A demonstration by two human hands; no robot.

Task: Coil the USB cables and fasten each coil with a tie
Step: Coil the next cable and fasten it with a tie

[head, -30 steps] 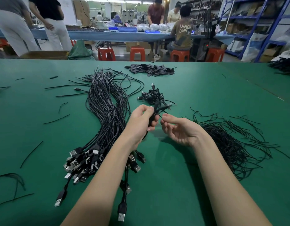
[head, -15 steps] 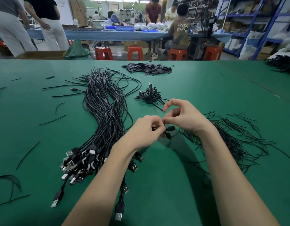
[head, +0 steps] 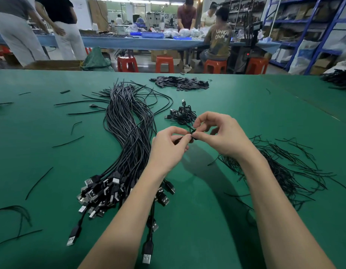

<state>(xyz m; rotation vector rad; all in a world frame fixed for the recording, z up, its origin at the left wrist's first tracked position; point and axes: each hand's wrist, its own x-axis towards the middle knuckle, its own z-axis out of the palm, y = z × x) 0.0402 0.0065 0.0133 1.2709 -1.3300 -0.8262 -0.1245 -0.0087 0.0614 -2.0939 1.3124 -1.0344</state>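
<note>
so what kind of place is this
Most likely a cable assembly or packing workshop: a big bundle of USB cables on a green worktable, loose ties, blue storage racks, and workers at another bench.

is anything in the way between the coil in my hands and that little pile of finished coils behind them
Nothing visible. The coil, pinched between the left hand and right hand, sits above the green table just in front of the finished pile. The loose cable bundle lies left, the ties right.

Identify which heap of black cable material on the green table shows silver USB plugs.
The long bundle of cables left of the hands, its plugs fanned nearest the camera; the thin ties on the right have none.
</note>
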